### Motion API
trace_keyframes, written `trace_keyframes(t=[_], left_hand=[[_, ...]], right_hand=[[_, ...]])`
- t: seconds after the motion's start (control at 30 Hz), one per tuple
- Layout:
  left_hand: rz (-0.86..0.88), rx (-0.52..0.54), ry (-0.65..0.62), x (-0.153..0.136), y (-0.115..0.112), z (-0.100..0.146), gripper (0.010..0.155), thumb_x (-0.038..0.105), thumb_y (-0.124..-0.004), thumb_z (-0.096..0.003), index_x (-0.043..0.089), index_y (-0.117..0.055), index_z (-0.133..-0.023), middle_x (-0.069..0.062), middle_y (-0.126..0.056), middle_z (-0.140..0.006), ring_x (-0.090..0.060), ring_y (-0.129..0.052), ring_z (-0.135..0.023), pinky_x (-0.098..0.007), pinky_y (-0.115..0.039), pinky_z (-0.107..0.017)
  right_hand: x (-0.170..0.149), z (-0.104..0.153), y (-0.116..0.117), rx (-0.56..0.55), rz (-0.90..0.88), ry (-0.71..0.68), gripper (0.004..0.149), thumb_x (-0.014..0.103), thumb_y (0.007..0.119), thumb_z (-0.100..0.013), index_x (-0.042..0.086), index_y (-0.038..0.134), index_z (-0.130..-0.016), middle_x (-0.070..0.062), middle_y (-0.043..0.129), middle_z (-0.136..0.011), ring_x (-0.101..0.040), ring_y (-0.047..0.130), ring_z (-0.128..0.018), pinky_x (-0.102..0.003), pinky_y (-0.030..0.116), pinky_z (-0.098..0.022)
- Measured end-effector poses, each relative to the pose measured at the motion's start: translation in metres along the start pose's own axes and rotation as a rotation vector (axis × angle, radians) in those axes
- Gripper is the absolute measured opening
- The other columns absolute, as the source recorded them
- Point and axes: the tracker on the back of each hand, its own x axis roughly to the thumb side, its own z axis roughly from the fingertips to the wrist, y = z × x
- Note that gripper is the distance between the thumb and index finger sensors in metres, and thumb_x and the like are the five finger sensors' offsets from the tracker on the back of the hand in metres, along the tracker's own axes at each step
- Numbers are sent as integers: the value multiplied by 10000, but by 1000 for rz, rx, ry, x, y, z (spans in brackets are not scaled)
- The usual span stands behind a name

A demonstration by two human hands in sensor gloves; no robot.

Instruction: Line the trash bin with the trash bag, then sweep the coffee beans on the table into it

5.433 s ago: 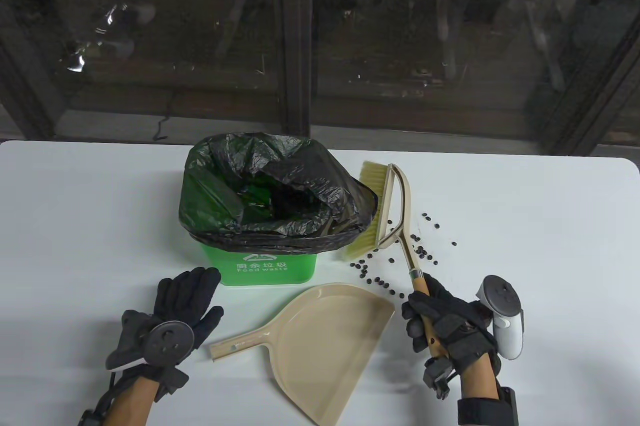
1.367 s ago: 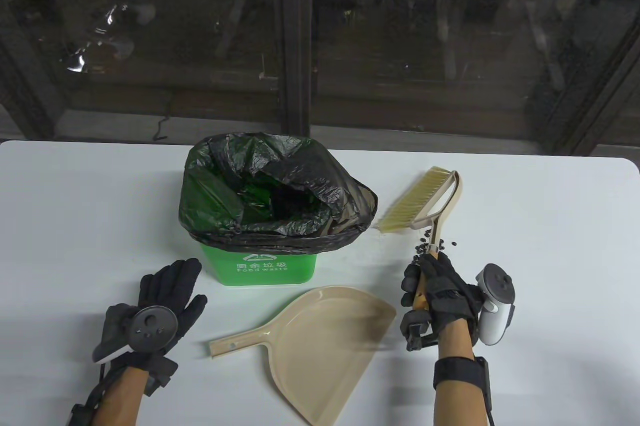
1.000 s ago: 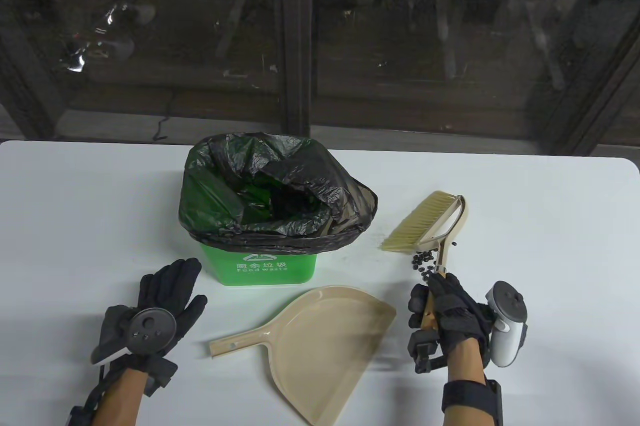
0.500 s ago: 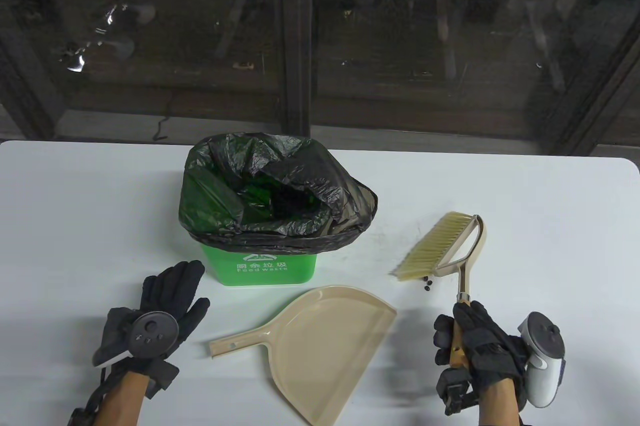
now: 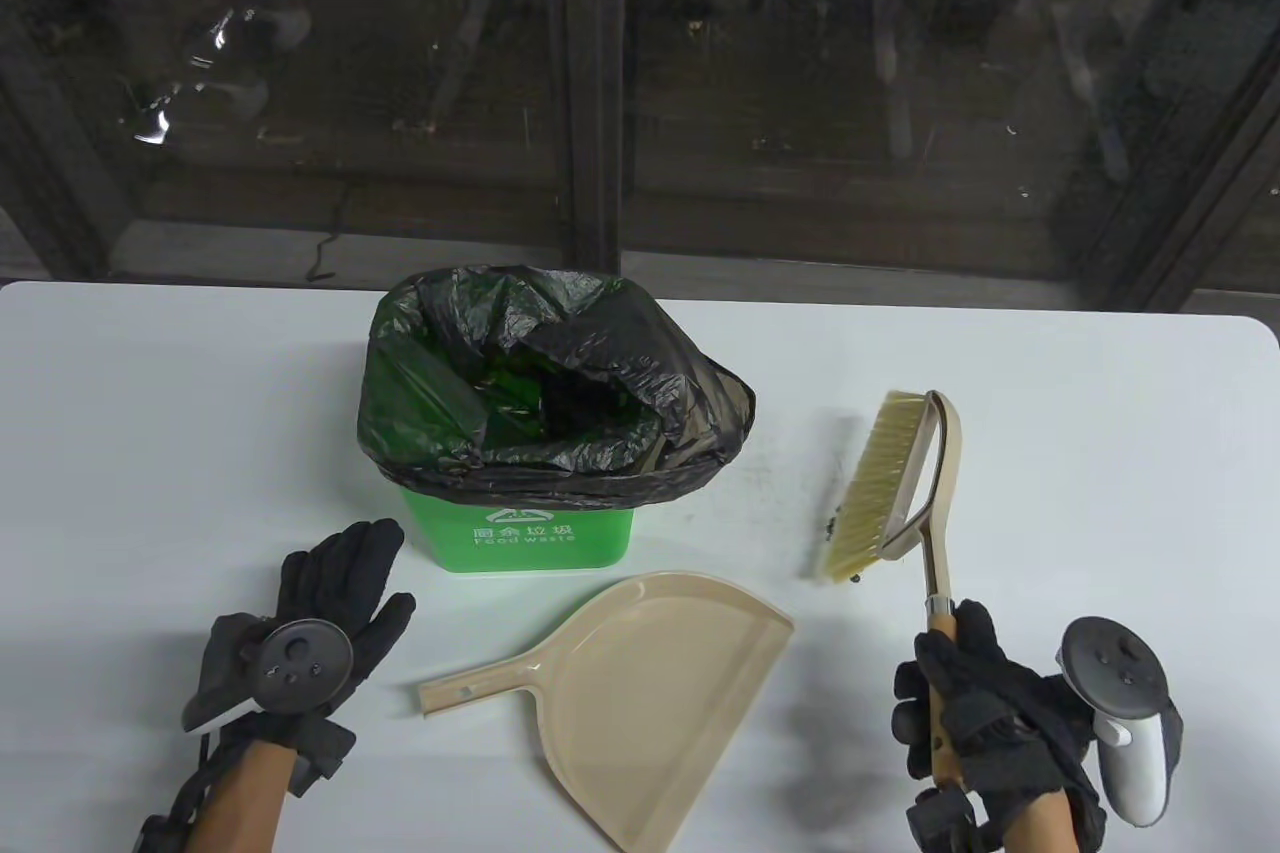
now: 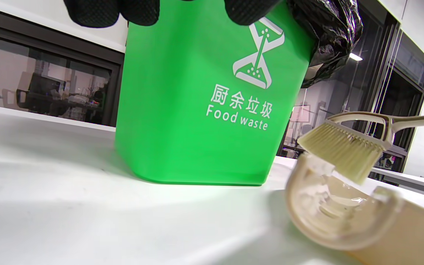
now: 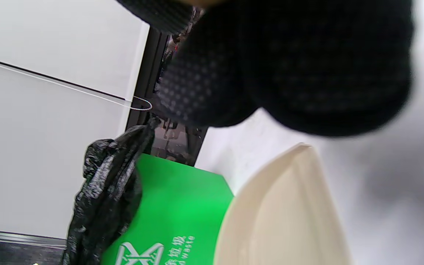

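Note:
The green bin (image 5: 520, 533) stands mid-table, lined with the black trash bag (image 5: 590, 373). My right hand (image 5: 945, 698) grips the wooden handle of the beige brush (image 5: 880, 493), which stands right of the bin with its bristles facing left. Only a couple of coffee beans (image 5: 853, 579) show at the bristles' near end; the others are hidden. My left hand (image 5: 330, 608) lies open and flat on the table, left of the beige dustpan (image 5: 650, 693). In the left wrist view the bin (image 6: 204, 110), brush (image 6: 341, 147) and dustpan handle (image 6: 341, 217) appear. The right wrist view shows gloved fingers (image 7: 289, 66), the bin (image 7: 175, 224) and the dustpan (image 7: 282, 221).
The white table (image 5: 1100, 453) ends at a far edge in front of dark glass panels. The dustpan's mouth opens toward the near right, between bin and brush.
My right hand drew the brush and the gathered beans toward the near edge, then turned the brush head so its bristles face left. Most beans are now hidden. The left hand barely moved.

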Motion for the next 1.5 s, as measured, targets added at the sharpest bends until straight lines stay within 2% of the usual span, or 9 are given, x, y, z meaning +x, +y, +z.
trace_keyframes(t=[0.33,0.67,1.13,1.33,1.43,1.5], left_hand=[[-5,-12,6,-1,-1,-1,651,317,-512,-746,-36,-227,-1213,-375,-329,-1194,-687,-455,-1009,-783,-312,-677],[1,-12,14,-2,0,-1,652,318,-512,-746,-34,-225,-1214,-373,-330,-1195,-690,-452,-1009,-782,-311,-678],[-3,-20,25,-2,0,-1,650,317,-511,-746,-33,-226,-1213,-371,-330,-1195,-687,-453,-1010,-782,-310,-679],[0,-17,33,-4,1,-1,652,318,-512,-746,-34,-226,-1213,-373,-330,-1195,-688,-454,-1009,-783,-310,-678],[0,-17,36,-4,1,-1,652,317,-512,-746,-36,-226,-1213,-373,-330,-1195,-687,-455,-1010,-783,-313,-677],[2,-17,39,-5,1,-1,651,317,-512,-746,-35,-226,-1213,-374,-331,-1194,-689,-455,-1009,-783,-311,-677]], right_hand=[[-24,6,-16,-44,-44,37,705,272,604,-575,-112,181,-988,-209,841,-681,-85,1010,-241,-247,938,-67],[-36,-15,-4,-106,-152,51,709,281,592,-577,-111,162,-983,-194,832,-692,-79,1010,-263,-242,944,-81],[-25,-34,5,-133,-154,31,710,286,592,-577,-103,160,-984,-186,831,-697,-73,1009,-268,-239,945,-88],[-3,-32,-10,-162,-64,-1,707,285,598,-576,-93,167,-990,-192,830,-699,-85,1004,-268,-254,935,-90],[9,-30,-21,-208,95,-9,699,285,611,-574,-73,192,-1004,-194,830,-702,-102,996,-273,-277,922,-100],[14,-32,-27,-246,265,6,697,286,626,-570,-59,214,-1013,-194,836,-701,-109,993,-276,-290,917,-104]])
